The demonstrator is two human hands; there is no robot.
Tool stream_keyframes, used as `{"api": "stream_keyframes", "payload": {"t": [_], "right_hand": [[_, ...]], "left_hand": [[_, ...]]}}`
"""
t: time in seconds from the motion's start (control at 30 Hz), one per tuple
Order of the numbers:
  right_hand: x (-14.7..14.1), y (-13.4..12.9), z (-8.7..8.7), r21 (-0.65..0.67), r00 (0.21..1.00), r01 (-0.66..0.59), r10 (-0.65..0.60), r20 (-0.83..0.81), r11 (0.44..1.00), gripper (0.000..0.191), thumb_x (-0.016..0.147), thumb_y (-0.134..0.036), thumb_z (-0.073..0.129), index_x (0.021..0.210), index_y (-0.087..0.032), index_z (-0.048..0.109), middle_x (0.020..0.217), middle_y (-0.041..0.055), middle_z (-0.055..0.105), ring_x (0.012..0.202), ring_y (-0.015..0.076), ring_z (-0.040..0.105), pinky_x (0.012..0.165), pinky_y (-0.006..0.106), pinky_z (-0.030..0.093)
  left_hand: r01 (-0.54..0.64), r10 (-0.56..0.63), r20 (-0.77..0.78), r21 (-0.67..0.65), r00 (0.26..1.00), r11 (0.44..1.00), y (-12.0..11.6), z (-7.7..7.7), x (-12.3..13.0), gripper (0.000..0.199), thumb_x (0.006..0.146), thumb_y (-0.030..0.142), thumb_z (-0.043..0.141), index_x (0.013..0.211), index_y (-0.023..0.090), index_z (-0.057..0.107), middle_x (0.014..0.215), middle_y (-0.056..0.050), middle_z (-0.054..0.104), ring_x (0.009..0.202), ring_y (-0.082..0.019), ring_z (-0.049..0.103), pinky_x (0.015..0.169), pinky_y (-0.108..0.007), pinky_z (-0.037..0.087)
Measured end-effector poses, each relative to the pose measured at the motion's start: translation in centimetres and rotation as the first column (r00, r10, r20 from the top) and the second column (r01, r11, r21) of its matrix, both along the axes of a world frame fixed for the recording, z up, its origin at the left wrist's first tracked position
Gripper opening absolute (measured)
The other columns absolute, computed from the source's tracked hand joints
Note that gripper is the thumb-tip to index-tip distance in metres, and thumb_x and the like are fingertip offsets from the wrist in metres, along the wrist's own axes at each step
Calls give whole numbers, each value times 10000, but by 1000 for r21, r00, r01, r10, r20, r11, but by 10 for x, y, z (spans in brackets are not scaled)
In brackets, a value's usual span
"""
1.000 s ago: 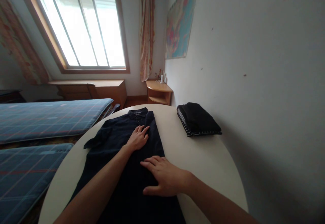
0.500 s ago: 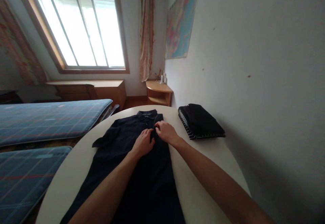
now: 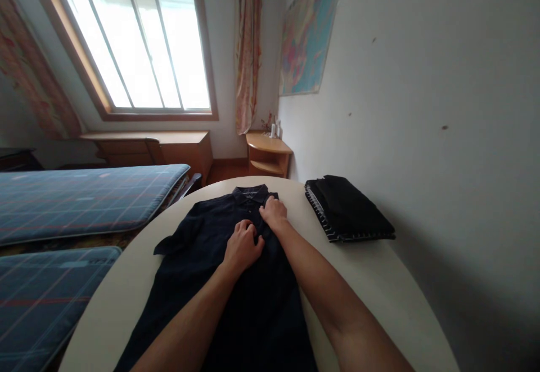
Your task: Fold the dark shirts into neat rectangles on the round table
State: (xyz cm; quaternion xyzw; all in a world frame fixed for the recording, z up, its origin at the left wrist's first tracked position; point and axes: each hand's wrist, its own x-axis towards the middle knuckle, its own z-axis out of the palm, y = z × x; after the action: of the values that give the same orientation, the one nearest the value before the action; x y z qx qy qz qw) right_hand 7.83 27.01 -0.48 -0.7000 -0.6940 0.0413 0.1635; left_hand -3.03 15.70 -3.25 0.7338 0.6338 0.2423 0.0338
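A dark navy collared shirt (image 3: pixel 189 265) lies spread front up on the round white table (image 3: pixel 97 304), its collar at the far end. One short sleeve sticks out at the left; the right side looks folded inward. My left hand (image 3: pixel 243 245) rests on the chest beside the buttons, fingers bent and thumb apart, holding nothing. Just right of the collar, my right hand (image 3: pixel 274 211) has its fingers curled on the shirt's folded shoulder. That hand partly hides the cloth under it.
Folded black clothes with a striped edge (image 3: pixel 350 209) are stacked on the table at the right, near the white wall (image 3: pixel 422 192). To the left are plaid mattresses (image 3: pixel 84 197). A wooden desk (image 3: pixel 181 141) and corner shelf (image 3: pixel 268 144) stand beyond.
My right hand has moved a little toward the collar along the folded side. My left hand has drawn slightly back, away from it. The view has shifted slightly.
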Motion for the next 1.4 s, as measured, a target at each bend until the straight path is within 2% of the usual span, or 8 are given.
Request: {"api": "stream_keyframes", "payload": {"t": [0.27,0.5,0.63,0.73,0.83,0.97,1.13,1.4], "right_hand": [[9,4,1,12,998,36,-36,-54,999,365,943,-353,429,1109,-134,669,1056,174,708,979,274,672,811,349,486],[9,5,-7,107,992,-86,94,-78,991,356,985,-339,361,1132,-158,630,1219,141,634,1146,243,549,963,344,405],[11,6,-19,-11,979,-199,198,-54,980,474,997,-445,357,1343,-175,536,1443,123,509,1330,254,420,1081,402,310],[17,9,-21,-109,963,-268,265,-44,957,600,1014,-516,261,1494,-175,376,1590,102,311,1462,263,227,1146,460,204],[21,5,-15,-85,961,-276,275,-26,957,587,1026,-496,235,1474,-162,415,1581,99,332,1459,263,236,1148,452,198],[21,-20,-3,81,957,-290,290,12,954,477,1032,-414,280,1265,-159,609,1410,114,546,1312,238,431,1079,379,298],[26,-75,4,160,917,-399,396,54,903,362,1023,-332,327,1120,-177,639,1201,104,644,1125,226,526,974,348,365],[55,-142,-2,93,845,-533,534,20,841,374,998,-307,379,1263,-172,607,1327,111,602,1256,220,491,1086,383,315]], "left_hand": [[0,0,21,5,1000,1000,-2,4,0,114,866,302,549,810,210,586,1189,-97,587,1136,-263,531,904,-362,497],[-23,23,88,-5,996,1000,-1,7,-1,65,847,245,543,788,219,552,1116,-83,629,1038,-226,589,872,-326,486],[-30,29,94,8,995,1000,1,4,-2,165,839,238,552,993,208,601,1082,-82,645,1044,-233,592,893,-330,487],[45,-47,83,35,995,998,2,-1,-5,387,857,246,539,1239,203,578,1223,-90,626,1153,-236,569,994,-341,459],[130,-130,10,7,991,992,4,-6,-8,466,891,268,511,1355,247,556,1403,-73,548,1324,-257,472,1120,-396,366],[126,-129,-66,-47,989,991,7,-11,-11,461,937,307,456,1389,284,545,1516,-39,451,1426,-277,358,1176,-468,281],[105,-111,-113,-64,987,992,15,-11,-11,453,962,310,419,1401,286,527,1535,-29,426,1438,-262,342,1176,-460,280],[-57,50,-120,-51,992,997,43,-15,-9,457,972,319,398,1412,294,520,1535,-28,428,1428,-261,358,1160,-441,292]]}}
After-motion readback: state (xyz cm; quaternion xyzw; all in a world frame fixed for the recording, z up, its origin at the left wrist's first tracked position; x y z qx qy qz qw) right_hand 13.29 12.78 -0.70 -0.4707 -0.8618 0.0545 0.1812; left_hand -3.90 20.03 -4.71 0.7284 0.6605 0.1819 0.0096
